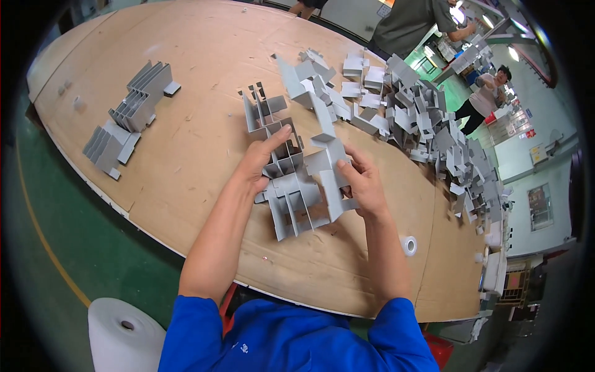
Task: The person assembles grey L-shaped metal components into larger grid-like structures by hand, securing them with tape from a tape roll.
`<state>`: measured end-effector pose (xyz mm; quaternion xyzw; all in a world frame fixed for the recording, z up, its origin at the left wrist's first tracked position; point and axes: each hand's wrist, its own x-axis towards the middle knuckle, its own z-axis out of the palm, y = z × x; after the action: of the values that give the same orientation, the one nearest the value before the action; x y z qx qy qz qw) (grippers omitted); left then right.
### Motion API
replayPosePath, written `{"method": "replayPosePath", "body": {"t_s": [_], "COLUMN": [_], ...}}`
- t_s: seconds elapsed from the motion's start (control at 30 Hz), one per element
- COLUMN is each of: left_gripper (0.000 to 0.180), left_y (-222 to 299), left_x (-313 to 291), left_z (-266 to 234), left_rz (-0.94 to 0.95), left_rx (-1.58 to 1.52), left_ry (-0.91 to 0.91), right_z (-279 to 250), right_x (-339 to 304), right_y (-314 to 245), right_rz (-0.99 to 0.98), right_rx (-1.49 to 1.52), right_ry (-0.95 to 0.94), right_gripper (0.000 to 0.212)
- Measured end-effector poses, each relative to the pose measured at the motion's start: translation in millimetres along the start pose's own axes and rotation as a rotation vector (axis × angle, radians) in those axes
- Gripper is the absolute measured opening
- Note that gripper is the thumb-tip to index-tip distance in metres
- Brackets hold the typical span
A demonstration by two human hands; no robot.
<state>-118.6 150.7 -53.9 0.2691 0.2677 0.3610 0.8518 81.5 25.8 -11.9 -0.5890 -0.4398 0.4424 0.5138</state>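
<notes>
My left hand (255,164) is closed on the side of a grey slotted divider assembly (287,184), its forefinger stretched along the top. Thin upright walls split that assembly into open cells. On its right, my right hand (364,186) pinches a long folded grey sheet piece (332,158) between thumb and fingers. That piece has stepped bends and flaps, and its lower part lies close against the assembly; whether the two are joined I cannot tell. Both are over the brown-covered table (198,124). Whether they are cardboard or another sheet material is unclear.
Several similar grey assemblies (133,108) stand in a row at the left. A big heap of loose folded grey pieces (421,115) spreads along the right side. A roll of tape (409,245) lies near my right forearm. Other people (409,28) stand beyond the table.
</notes>
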Motion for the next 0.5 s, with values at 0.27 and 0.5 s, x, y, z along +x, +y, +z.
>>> {"method": "replayPosePath", "body": {"t_s": [0.27, 0.5], "left_gripper": [0.044, 0.044], "left_y": [-7, -9], "left_x": [10, 11], "left_z": [-7, -7], "left_rz": [-0.032, 0.000], "left_rx": [-0.032, -0.062], "left_ry": [-0.004, -0.019], "right_z": [5, 20], "right_x": [-6, -8], "right_y": [29, 32], "right_rz": [0.031, -0.025], "right_rx": [0.206, -0.169], "right_ry": [-0.100, -0.118], "right_gripper": [0.043, 0.062]}}
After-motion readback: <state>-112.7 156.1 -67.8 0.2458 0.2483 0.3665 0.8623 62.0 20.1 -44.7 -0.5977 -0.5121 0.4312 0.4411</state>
